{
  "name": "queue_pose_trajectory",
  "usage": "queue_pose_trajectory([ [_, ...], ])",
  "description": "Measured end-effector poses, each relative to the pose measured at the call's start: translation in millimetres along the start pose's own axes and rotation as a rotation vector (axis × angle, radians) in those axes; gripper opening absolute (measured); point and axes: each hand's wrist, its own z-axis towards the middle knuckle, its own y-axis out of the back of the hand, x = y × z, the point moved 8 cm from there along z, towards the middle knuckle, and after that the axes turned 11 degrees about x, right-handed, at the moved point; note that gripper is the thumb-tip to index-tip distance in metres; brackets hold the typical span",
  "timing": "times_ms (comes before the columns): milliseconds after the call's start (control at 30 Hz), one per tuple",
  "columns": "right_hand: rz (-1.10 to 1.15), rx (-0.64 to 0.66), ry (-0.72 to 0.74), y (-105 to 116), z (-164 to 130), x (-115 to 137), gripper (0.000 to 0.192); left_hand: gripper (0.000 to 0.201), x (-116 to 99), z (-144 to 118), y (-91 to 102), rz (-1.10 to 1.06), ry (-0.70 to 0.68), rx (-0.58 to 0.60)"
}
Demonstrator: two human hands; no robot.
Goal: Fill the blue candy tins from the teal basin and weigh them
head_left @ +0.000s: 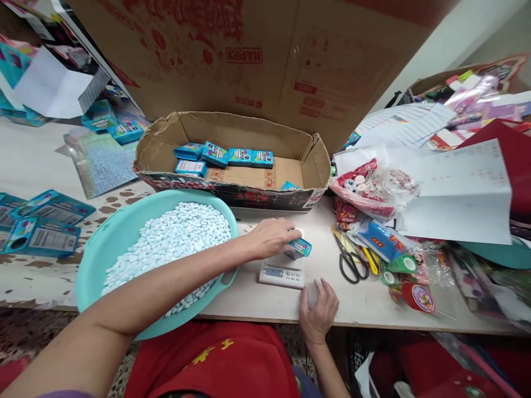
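Note:
A small blue printed box [299, 249] stands on the platform of a white digital scale [282, 276] with lit digits on its display. My left hand [270, 239] reaches across from the left, its bent fingers closed at the box's near-left side and partly hiding it; something small and white shows by the fingertips. Beneath that forearm is a turquoise basin [93, 260] heaped with pale blue candy-like pieces [166, 243]. My right hand [319, 309] rests on the table edge just right of the scale, thumb and fingers apart, holding nothing.
Behind the scale, an open cardboard tray [315, 171] holds several blue boxes. More blue boxes [50, 235] lie at left. To the right are scissors [352, 260], a yellow cutter [370, 260], tape rolls [404, 263] and a bag of sweets [373, 188]. A tall carton [257, 61] rises behind.

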Motion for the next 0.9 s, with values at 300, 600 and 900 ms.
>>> queue_pose_trajectory([
  [300, 0.015, -0.022, 0.020, 4.4, 1.7, 3.1, 0.031, 0.026, -4.5, -5.6, 3.1, -0.060, -0.055, -0.039],
  [600, 0.033, -0.018, 0.019, 4.2, 1.2, 3.2, 0.024, 0.018, 10.3, -4.0, -7.6, -0.234, -0.018, -0.086],
  [900, 0.000, -0.101, 0.135, 5.4, -0.7, 1.3, 0.033, 0.021, -4.0, -8.4, 6.2, -0.202, 0.062, -0.028],
])
